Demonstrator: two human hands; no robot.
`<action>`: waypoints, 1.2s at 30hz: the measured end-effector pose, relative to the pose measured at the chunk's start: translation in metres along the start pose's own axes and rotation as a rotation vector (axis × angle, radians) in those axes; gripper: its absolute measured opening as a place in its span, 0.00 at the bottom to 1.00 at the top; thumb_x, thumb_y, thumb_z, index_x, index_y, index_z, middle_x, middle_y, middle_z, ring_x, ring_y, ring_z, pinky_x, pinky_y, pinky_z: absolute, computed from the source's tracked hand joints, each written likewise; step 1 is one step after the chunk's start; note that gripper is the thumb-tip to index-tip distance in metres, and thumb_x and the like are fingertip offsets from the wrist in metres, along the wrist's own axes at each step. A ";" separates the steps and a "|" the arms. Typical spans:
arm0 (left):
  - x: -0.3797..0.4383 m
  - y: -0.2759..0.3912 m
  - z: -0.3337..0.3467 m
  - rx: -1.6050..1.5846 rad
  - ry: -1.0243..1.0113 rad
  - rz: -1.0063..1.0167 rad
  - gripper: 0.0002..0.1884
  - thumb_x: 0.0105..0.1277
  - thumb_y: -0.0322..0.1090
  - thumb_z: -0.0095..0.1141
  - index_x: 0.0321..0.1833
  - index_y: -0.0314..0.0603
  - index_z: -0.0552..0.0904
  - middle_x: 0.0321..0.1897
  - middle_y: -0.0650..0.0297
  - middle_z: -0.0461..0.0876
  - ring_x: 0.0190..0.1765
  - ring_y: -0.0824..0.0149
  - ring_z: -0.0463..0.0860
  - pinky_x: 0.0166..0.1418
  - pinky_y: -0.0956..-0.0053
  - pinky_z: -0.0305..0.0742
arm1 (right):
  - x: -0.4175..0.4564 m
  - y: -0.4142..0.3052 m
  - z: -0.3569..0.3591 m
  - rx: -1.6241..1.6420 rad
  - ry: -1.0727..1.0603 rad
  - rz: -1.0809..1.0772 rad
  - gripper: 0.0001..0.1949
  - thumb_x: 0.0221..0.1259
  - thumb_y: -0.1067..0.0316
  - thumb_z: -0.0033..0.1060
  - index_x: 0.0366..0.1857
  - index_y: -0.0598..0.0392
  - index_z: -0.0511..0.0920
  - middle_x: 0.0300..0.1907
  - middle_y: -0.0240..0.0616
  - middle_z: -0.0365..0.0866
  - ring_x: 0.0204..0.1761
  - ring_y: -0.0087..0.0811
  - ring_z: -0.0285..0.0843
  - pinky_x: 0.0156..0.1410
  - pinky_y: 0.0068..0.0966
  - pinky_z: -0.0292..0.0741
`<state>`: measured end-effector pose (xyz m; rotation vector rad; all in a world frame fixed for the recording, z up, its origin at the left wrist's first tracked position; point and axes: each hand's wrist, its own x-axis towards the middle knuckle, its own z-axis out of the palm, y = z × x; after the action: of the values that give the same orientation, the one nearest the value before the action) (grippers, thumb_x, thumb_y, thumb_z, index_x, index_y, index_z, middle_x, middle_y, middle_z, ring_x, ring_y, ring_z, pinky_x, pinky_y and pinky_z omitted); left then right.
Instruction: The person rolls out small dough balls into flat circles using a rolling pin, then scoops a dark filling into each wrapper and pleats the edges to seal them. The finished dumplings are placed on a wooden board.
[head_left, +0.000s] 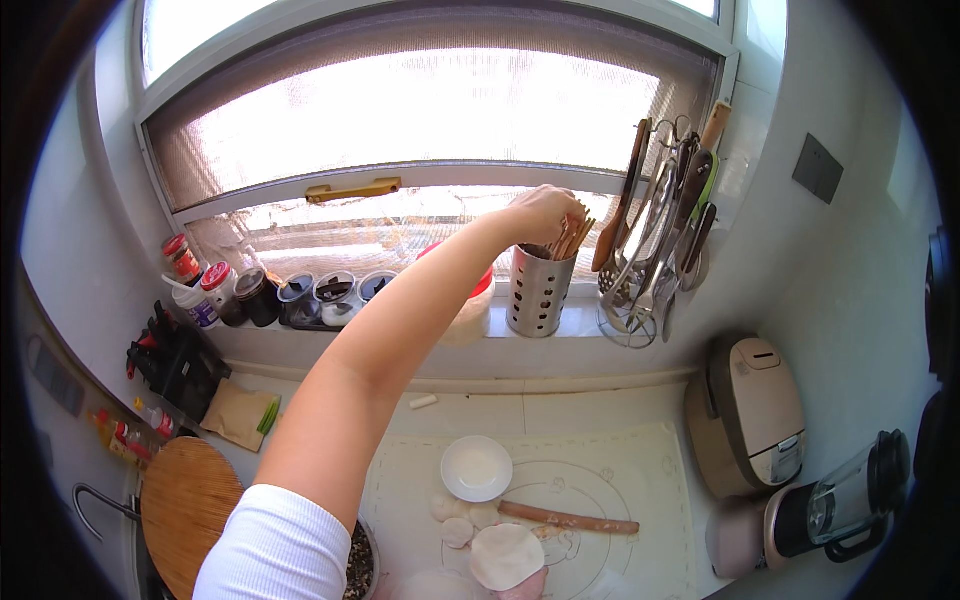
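Note:
My left arm stretches across the counter to the windowsill, where my left hand (551, 211) has its fingers around the tops of wooden chopsticks (574, 241). These chopsticks stand in a perforated stainless steel holder (540, 296). Low in the view, a round, flat dough wrapper (507, 556) rests on my right hand (526, 586), which is mostly hidden beneath it. Just beyond lie a wooden rolling pin (570, 517), small dough rounds (457, 532) and a white bowl (477, 469) with pale contents. A pot of dark chopped filling (360, 564) is partly covered by my left sleeve.
Hanging utensils (660, 225) crowd the sill right of the holder. Seasoning jars (255, 296) and a red-lidded container (469, 319) line it on the left. A rice cooker (750, 412) and blender (840, 495) stand right; a knife block (180, 364) and round wooden board (187, 510) are left.

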<state>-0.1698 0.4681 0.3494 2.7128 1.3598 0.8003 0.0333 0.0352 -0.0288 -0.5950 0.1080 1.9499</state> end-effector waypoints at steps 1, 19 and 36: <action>0.002 -0.005 -0.002 -0.014 -0.031 0.014 0.19 0.53 0.18 0.46 0.43 0.40 0.87 0.41 0.55 0.86 0.48 0.53 0.84 0.52 0.62 0.78 | -0.001 -0.001 0.002 -0.018 -0.023 0.002 0.28 0.76 0.48 0.28 0.70 0.55 0.66 0.69 0.51 0.69 0.70 0.52 0.67 0.72 0.60 0.68; 0.001 0.043 -0.011 0.708 -0.061 0.149 0.04 0.59 0.33 0.59 0.33 0.51 0.87 0.33 0.66 0.86 0.49 0.59 0.81 0.47 0.67 0.78 | -0.003 -0.008 0.005 -0.166 -0.200 -0.033 0.25 0.77 0.52 0.30 0.69 0.55 0.66 0.67 0.51 0.71 0.68 0.50 0.70 0.69 0.57 0.71; -0.025 0.041 -0.005 0.563 -0.093 -0.006 0.07 0.61 0.37 0.63 0.39 0.61 0.91 0.53 0.62 0.79 0.63 0.56 0.71 0.67 0.60 0.66 | -0.016 -0.014 0.031 -0.743 -0.259 -0.351 0.22 0.70 0.64 0.54 0.66 0.56 0.69 0.60 0.46 0.79 0.62 0.42 0.78 0.64 0.45 0.80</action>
<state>-0.1535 0.4221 0.3520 3.0830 1.7936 0.3106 0.0394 0.0382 0.0078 -0.7627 -0.8599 1.6677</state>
